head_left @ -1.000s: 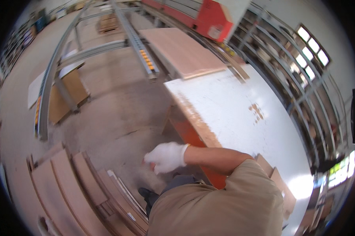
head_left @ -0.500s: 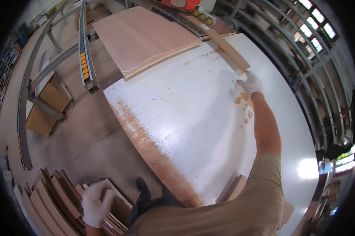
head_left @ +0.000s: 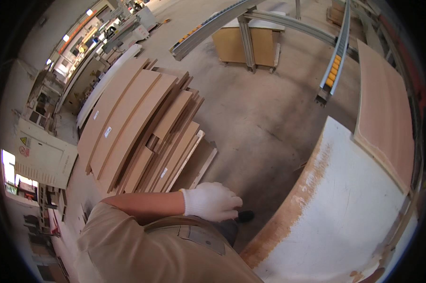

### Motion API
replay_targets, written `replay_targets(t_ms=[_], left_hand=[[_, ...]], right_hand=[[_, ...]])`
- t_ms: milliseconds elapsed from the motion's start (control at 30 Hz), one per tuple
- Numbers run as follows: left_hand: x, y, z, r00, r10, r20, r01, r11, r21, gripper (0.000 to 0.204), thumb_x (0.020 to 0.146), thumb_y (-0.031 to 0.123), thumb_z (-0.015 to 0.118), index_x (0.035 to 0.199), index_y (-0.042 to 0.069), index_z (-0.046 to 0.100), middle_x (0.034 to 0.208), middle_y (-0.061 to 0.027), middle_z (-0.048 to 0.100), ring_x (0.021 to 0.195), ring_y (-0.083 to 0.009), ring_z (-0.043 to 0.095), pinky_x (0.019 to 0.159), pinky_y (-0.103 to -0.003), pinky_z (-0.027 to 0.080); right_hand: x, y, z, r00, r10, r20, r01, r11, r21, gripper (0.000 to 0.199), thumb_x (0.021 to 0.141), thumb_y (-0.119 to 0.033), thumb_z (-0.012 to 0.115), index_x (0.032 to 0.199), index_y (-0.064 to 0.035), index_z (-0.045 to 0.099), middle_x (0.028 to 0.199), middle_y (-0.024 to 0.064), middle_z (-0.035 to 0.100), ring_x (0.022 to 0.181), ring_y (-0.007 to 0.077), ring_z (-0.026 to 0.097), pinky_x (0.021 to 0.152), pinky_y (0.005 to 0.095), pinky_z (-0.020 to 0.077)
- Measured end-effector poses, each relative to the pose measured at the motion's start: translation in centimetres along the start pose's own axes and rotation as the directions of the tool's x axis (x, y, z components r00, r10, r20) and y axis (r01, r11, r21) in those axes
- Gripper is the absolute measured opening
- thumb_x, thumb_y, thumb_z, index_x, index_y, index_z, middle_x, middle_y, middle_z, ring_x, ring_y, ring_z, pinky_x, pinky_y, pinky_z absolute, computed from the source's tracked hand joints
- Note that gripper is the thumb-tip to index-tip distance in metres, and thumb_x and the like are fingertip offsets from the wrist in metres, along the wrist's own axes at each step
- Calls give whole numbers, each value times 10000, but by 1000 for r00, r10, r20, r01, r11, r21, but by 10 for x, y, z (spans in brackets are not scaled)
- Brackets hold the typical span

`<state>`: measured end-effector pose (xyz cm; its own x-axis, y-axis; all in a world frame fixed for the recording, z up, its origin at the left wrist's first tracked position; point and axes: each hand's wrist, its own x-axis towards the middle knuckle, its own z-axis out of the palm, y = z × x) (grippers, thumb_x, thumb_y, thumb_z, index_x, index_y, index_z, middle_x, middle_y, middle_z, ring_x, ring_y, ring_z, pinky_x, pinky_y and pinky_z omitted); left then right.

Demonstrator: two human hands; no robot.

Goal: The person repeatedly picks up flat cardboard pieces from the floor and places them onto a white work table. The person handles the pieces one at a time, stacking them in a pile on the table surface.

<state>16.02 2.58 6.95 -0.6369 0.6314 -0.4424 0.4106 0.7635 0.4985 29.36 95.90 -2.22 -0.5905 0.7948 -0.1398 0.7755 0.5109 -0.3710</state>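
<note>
My left hand (head_left: 213,202), in a white knit glove, hangs in front of my body above the floor. Its fingers are bent inward and nothing shows in them. Close by on its left stand several brown wooden panels (head_left: 132,127), leaning in a stack, some with small white labels. To the right is a white worktable (head_left: 335,207) with a worn brown edge. My right hand is out of sight; what seems to be a bit of that forearm shows at the bottom right rim. A narrow brown board (head_left: 401,224) lies along the table's right side.
A large reddish-brown sheet (head_left: 385,113) sits at the table's far end. Beyond it runs a roller rail (head_left: 335,66) with yellow rollers. Metal framing and a brown box-like stack (head_left: 262,46) stand farther back. A pale cabinet (head_left: 47,153) is at the left.
My view has swung left, bringing the panel stack to the middle left and the table to the right. My right hand, earlier at the narrow board's end, has left the picture.
</note>
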Motion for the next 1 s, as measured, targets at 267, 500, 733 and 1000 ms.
replay_targets(t_ms=[267, 500, 733, 1000], left_hand=[[58, 0, -36, 978, 183, -95, -201, 948, -247, 624, 974, 455, 617, 1452, 65, 528, 1203, -197, 700, 1144, -387, 670, 941, -521, 550], [48, 27, -79, 807, 118, -578, -509, 635, -581, 948, 860, 460, 737, 1579, -15, 342, 1202, -263, 693, 1114, -431, 693, 973, -491, 545], [-157, -185, -118, 815, -111, -569, -393, 615, -683, 623, 879, 290, 824, 1370, -26, 607, 1242, -145, 721, 1140, -206, 678, 991, -377, 535], [-320, -253, -41, 728, -609, -314, -63, 396, -916, 691, 831, 290, 872, 1395, -10, 610, 1227, -139, 711, 1120, -226, 672, 1012, -342, 526]], right_hand=[[-298, -195, 64, 990, -11, 143, -78, 796, 600, 402, 1030, -244, 560, 1360, -20, 609, 1229, 167, 687, 1148, 287, 681, 956, 423, 563], [-574, -470, 207, 691, -668, 277, 88, 458, 884, 803, 962, -486, 682, 1554, -31, 386, 1481, 123, 512, 1357, 290, 518, 1124, 421, 434], [-644, -665, 277, 445, -762, 471, -271, 387, 882, 922, 979, -566, 711, 1640, -56, 320, 1611, 113, 457, 1477, 291, 450, 1230, 467, 362], [-748, -802, 422, 293, -793, 535, -167, 508, 845, 383, 1021, -375, 704, 1157, -19, 665, 1062, 69, 704, 970, 189, 642, 929, 396, 524]])
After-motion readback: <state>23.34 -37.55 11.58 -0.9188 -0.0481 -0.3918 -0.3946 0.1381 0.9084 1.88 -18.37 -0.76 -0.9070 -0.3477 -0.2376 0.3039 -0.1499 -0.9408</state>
